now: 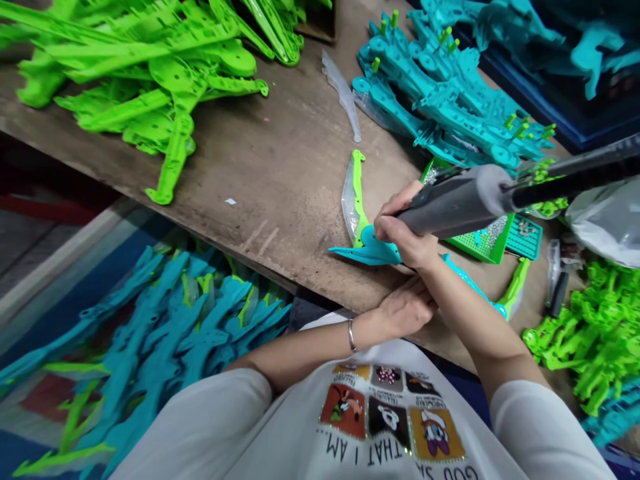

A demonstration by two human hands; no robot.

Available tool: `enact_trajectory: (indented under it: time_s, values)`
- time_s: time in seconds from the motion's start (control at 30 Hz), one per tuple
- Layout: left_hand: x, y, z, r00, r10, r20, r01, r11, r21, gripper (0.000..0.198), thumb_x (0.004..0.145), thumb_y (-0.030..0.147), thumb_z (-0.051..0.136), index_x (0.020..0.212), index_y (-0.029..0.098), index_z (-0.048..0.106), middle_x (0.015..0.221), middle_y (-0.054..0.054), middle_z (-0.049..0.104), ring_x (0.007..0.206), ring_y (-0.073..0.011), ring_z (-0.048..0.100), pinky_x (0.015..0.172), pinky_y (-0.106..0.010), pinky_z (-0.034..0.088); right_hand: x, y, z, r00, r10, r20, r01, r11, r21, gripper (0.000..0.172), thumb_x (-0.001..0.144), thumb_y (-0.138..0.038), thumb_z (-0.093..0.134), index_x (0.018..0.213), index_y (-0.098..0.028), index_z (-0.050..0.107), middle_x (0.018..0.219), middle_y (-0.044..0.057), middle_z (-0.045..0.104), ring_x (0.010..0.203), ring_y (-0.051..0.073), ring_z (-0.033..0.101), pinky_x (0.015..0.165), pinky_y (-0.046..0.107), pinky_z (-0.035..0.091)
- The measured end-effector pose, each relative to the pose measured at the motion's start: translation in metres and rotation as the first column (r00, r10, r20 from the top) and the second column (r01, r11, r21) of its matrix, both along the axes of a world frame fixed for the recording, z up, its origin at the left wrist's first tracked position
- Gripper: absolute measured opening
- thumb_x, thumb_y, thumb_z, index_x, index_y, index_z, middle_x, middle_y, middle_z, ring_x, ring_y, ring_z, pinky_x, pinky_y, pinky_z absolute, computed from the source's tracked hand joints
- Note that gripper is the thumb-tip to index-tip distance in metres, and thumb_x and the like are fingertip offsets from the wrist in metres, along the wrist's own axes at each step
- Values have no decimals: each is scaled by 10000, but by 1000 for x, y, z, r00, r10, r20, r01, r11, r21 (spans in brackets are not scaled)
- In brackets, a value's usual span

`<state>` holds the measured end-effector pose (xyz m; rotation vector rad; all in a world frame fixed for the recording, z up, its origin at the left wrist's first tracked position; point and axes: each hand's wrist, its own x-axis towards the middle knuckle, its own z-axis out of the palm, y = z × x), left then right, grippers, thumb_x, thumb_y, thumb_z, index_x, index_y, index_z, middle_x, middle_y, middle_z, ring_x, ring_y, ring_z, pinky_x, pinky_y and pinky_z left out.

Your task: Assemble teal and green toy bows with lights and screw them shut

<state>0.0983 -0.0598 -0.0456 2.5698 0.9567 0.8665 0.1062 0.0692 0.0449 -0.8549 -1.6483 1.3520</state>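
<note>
Right hand (407,230): one, wrapped around a grey power driver (455,203), its cable side rising away to the right; contact of the tip with the work not visible.

Left hand (407,310): one, nearer the body than the right hand, a metal bracelet (351,335) at the wrist; fingers hidden behind the right forearm, so whether they grip cannot be told.

Teal part (367,253): one, on the bench (285,167), directly under the right hand and running out to its left; a green limb with clear strip (357,193) at its far edge.

Second green limb (515,287): one, right of both hands, beside a teal end.

Green basket (500,245): one, just beyond and right of the right hand, holding small metal pieces; a teal basket (537,243) beside it.

Clear curved piece (345,100): one, loose, beyond the right hand.

Piles: green frames (150,80), far left of the hands; teal frames (440,100), beyond the right hand; small green parts (600,327), well right; teal-and-green pieces (190,320), left of the left hand, below bench level.
</note>
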Motion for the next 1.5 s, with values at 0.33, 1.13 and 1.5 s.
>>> enact_trajectory:
  time_s: [0.33,1.13,1.5]
  values:
    - [-5,4,7,999,13,38,-10,998,-66,302,1012,127,489,1229,81,694,1268,-170,719,1311,-297,623,1225,-499,462,5,3,13,990,-131,-60,131,991,0,349,806,-585,699,936,-284,577,613,-72,512,528,137,522,559,323,504]
    - [-28,33,44,968,183,-171,-194,980,-48,733,879,481,705,1476,98,521,1348,-224,629,1234,-398,576,1120,-606,405,205,-29,18,905,-419,74,420,908,-4,490,752,-284,820,1200,-235,625,939,6,771,837,175,680,786,328,536]
    - [-59,67,65,978,152,-140,-170,977,-130,597,996,459,615,1504,189,455,1415,-176,587,1283,-352,577,1040,-529,511,230,1,11,923,-277,267,269,961,66,460,709,-186,657,1169,-207,670,1161,88,771,1050,244,730,965,428,571]
